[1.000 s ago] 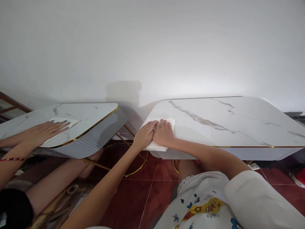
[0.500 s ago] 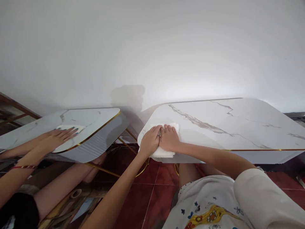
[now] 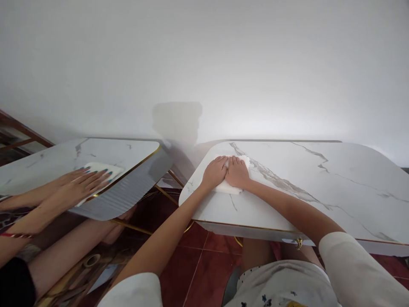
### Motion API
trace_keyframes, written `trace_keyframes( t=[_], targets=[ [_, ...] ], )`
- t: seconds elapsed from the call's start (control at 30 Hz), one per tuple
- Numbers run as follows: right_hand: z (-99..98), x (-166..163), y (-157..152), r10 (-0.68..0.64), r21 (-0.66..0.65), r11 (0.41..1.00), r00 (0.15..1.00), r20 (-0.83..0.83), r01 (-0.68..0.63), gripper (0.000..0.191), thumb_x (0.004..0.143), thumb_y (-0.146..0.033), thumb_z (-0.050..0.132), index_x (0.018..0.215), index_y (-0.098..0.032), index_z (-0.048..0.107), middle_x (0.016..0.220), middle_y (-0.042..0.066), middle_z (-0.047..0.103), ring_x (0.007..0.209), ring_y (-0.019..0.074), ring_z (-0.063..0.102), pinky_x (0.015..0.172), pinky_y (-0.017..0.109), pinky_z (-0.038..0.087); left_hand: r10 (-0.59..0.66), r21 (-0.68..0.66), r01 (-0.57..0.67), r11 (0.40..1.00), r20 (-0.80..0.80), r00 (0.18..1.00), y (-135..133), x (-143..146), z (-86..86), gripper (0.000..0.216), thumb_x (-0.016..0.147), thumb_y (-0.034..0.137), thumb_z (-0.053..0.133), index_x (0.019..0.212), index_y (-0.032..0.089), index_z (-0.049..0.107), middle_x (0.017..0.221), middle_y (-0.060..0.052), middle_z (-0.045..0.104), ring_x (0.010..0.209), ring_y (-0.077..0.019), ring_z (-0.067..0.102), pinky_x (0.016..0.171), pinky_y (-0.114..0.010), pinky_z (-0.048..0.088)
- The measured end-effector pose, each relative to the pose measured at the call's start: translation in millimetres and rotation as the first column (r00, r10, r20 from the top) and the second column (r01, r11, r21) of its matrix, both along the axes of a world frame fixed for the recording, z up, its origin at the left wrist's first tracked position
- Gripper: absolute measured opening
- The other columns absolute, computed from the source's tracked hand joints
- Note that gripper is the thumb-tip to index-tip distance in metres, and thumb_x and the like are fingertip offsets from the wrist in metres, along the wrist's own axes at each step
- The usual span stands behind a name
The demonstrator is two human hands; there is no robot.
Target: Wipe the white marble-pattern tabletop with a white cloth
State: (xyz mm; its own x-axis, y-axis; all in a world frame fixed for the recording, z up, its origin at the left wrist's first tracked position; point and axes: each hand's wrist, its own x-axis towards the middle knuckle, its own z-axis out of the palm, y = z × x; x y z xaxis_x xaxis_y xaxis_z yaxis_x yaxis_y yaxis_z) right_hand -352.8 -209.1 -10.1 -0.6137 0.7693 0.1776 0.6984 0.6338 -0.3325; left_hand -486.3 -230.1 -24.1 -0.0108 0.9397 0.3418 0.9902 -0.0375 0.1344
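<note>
Both my hands lie flat, side by side, on a folded white cloth (image 3: 228, 188) near the left end of a white marble-patterned tabletop (image 3: 306, 170). My left hand (image 3: 215, 172) presses on the cloth's left part, fingers stretched forward. Touching it at the thumbs, my right hand (image 3: 237, 172) rests on the right part with its fingers extended. Much of the cloth is hidden under my palms; its far right corner and near edge show.
At left, another person's hands (image 3: 87, 181) lie on a white cloth (image 3: 110, 168) on a second marble-patterned table (image 3: 57, 153) with gold trim. A pale wall (image 3: 223, 64) stands behind both tables. A gold knob (image 3: 299, 244) sits below my table's front edge. A tape roll (image 3: 92, 260) lies lower left.
My hands and the cloth have moved forward, from the table's front edge farther onto the top. The view has shifted slightly, and more of the table's front now shows.
</note>
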Motion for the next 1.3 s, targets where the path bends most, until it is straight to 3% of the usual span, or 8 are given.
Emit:
trace_keyframes(
  t=[0.3,0.47,0.73,0.87,1.0,1.3],
  targets=[
    [2.1,-16.6,77.2,-0.009,0.032,0.999,1.000,0.017,0.008,0.057,0.098,-0.023,0.028,0.151,-0.002,0.032,0.158,0.015,0.036,0.144,0.0263,0.031,0.117,0.038,0.021,0.015,-0.002,-0.015,1.000,0.102,0.995,67.3,-5.1,15.3,0.048,0.087,0.015,0.033,0.128,0.020,0.057,0.140,-0.006,0.058,0.131,-0.0213,0.050,0.110,-0.036,0.041],
    [-1.2,-23.2,114.8,-0.035,0.047,0.998,0.999,0.008,0.034,0.055,0.098,-0.023,0.028,0.150,-0.003,0.035,0.157,0.015,0.038,0.144,0.0263,0.031,0.116,0.039,0.021,-0.002,0.009,0.001,1.000,0.116,0.993,103.6,-10.7,15.4,0.047,0.088,0.016,0.032,0.127,0.020,0.059,0.137,-0.005,0.060,0.129,-0.0202,0.052,0.110,-0.033,0.041],
    [3.6,-28.3,159.3,-0.056,0.068,0.996,0.998,-0.013,0.057,0.050,0.098,-0.024,0.031,0.142,-0.005,0.045,0.142,0.017,0.055,0.133,0.0262,0.045,0.109,0.039,0.028,0.016,0.018,-0.018,1.000,0.110,0.994,153.5,-18.8,12.3,0.047,0.088,0.018,0.033,0.126,0.021,0.060,0.136,-0.006,0.061,0.127,-0.0223,0.054,0.107,-0.037,0.044],
    [5.0,-31.4,166.9,-0.087,0.046,0.995,0.996,-0.011,0.087,0.047,0.098,-0.024,0.030,0.135,-0.006,0.052,0.133,0.018,0.062,0.123,0.0271,0.053,0.105,0.040,0.031,0.029,-0.011,-0.028,1.000,0.107,0.994,164.2,-20.3,14.2,0.044,0.089,0.020,0.033,0.121,0.022,0.063,0.133,-0.005,0.063,0.123,-0.0229,0.056,0.104,-0.038,0.047],
    [2.9,-29.5,166.1,-0.069,0.075,0.995,0.997,-0.030,0.071,0.047,0.097,-0.022,0.030,0.137,-0.006,0.048,0.135,0.018,0.060,0.125,0.0276,0.051,0.104,0.041,0.031,0.032,0.001,-0.033,0.999,0.101,0.994,162.8,-16.4,16.0,0.043,0.089,0.019,0.033,0.119,0.024,0.064,0.131,-0.004,0.065,0.123,-0.0242,0.056,0.103,-0.039,0.047],
    [-1.8,8.6,176.3,-0.102,0.103,0.989,0.995,-0.013,0.103,0.046,0.098,-0.022,0.030,0.138,-0.008,0.048,0.137,0.016,0.059,0.127,0.0272,0.049,0.106,0.038,0.030,0.009,0.003,-0.010,1.000,0.089,0.996,176.4,20.0,10.6,0.045,0.089,0.016,0.034,0.123,0.022,0.062,0.134,-0.005,0.063,0.127,-0.0229,0.053,0.107,-0.039,0.044]
  ],
)
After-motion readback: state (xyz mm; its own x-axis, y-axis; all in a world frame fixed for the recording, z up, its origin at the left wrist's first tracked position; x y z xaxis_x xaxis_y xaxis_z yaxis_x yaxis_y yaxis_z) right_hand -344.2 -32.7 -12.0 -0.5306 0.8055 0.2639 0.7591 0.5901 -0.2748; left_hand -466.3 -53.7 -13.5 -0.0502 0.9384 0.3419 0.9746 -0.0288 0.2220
